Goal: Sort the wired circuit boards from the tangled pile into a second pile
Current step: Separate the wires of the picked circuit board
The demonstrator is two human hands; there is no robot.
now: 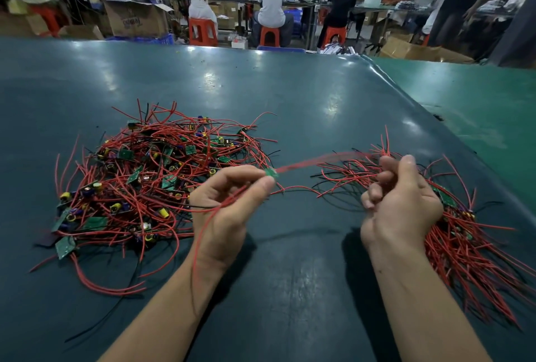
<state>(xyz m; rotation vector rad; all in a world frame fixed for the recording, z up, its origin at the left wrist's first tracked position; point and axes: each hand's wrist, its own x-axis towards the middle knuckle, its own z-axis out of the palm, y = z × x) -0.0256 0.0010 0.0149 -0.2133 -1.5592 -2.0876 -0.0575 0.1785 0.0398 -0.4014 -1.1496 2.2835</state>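
A small green circuit board (271,173) is being pinched between the thumb and fingertips of the left hand (229,202), its blurred red wires (319,160) being stretched across toward the right hand (401,202). Red wire ends are being gripped by the curled fingers of the right hand, just above the second pile (464,231), which is being kept near the right edge of the dark green counter (290,94). The tangled pile (150,181) of boards, red and black wires is being left lying toward the counter's left side, just beside the left hand.
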